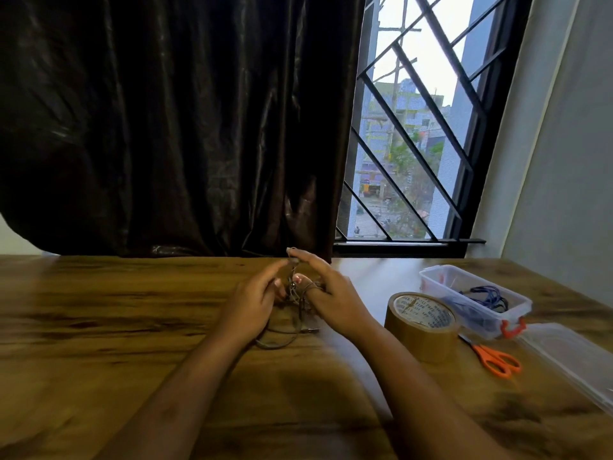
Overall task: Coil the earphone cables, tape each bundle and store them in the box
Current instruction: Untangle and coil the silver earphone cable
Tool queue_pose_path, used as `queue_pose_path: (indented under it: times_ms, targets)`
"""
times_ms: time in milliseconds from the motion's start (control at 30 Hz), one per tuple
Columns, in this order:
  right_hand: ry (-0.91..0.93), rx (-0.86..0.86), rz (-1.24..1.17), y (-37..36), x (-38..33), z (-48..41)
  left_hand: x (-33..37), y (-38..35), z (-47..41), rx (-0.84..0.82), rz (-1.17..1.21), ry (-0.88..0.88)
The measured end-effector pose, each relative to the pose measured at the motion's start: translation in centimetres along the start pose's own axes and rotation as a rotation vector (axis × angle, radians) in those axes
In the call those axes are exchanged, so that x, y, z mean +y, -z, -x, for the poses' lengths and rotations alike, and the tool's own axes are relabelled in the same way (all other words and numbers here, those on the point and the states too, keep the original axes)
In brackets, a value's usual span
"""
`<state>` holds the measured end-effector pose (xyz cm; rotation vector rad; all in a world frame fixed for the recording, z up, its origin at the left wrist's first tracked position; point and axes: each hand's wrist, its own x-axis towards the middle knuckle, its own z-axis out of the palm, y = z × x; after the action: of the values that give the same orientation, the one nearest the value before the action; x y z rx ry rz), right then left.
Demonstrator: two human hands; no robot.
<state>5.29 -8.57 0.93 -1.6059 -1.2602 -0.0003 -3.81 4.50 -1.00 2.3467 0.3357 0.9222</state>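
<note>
- earphone cable (292, 322), thin and dark, sits mid-table between both hands, partly looped around fingers, with slack loops trailing on the wooden table (99, 327) below the wrists.
- left hand (255, 300) pinches a strand between thumb and fingers, loosely closed on it.
- right hand (331, 293) has the cable wound around its thumb, its other fingers stretched out and not gripping.
- brown tape roll (423, 327) stands just right of the right hand.
- orange scissors (494, 356) lie beside the roll.
- clear box (477, 300), open, holds a blue cable bundle; its lid (570, 356) rests nearby.
</note>
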Motion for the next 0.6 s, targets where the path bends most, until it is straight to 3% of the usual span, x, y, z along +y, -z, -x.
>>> queue_pose_path:
  times_ms: [233,467,600]
  targets:
    - [-0.084,0.054,-0.127,0.3,-0.7,-0.2,0.4,-0.7,-0.2,-0.119,0.436,0.014]
    - [-0.366,0.049,-0.402,0.6,-1.4,-0.1,1.0,-1.0,-0.5,0.068,0.276,-0.058]
    - [-0.464,0.129,-0.633,1.2,-0.8,-0.1,1.0,-0.9,-0.3,0.177,0.262,0.036]
